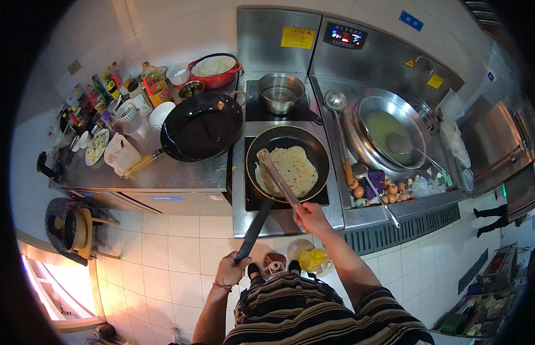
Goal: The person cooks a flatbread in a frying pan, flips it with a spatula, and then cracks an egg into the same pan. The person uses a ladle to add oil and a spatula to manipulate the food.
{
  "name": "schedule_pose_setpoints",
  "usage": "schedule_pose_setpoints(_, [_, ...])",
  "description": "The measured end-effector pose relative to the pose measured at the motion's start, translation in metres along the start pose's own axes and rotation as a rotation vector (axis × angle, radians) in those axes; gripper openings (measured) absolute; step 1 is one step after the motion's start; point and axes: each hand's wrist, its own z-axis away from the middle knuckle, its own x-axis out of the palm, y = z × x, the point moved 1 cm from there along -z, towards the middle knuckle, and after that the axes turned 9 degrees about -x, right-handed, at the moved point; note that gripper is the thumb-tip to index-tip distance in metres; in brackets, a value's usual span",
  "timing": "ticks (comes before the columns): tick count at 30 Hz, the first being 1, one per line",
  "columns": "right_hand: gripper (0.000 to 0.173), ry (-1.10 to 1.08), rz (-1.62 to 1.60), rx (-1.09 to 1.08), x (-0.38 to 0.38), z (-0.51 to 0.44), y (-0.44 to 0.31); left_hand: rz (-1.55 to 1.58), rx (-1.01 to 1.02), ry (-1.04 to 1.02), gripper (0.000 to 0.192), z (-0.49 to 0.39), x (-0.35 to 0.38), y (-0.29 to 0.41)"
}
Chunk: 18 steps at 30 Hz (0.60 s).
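Note:
My left hand (231,271) is closed around the end of the long black handle of a frying pan (323,166), which sits on a cooktop. In the pan lies a round, pale yellow pancake (298,168) with green and brown flecks. My right hand (312,218) grips a pair of wooden tongs (281,177). They slant across the left part of the pancake, their slotted end over its upper left; whether they touch it I cannot tell.
Behind the pan stands a steel pot (281,92). At left are a black wok (203,125), seasoning bottles and a plate of chopped food (97,147). To the right, a large steel basin (386,125) holds greenish liquid beside a ladle (335,100) and eggshells (391,189). Containers stand near my feet.

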Motion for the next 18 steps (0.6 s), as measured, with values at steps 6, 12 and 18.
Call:
schedule_pose_setpoints(6, [0.04,0.029,0.143,-0.017,-0.001,0.001,0.001,-0.032,-0.023,-0.004,0.019,-0.002,-0.003,0.0])
schedule_pose_setpoints(12, [0.041,0.063,-0.01,-0.009,-0.038,0.046,0.002,-0.057,-0.02,0.021,0.019,-0.003,-0.007,-0.005])
schedule_pose_setpoints(18, [0.04,0.071,-0.053,0.09,-0.064,0.078,0.008,-0.015,-0.041,-0.017,0.02,-0.003,-0.006,-0.004])
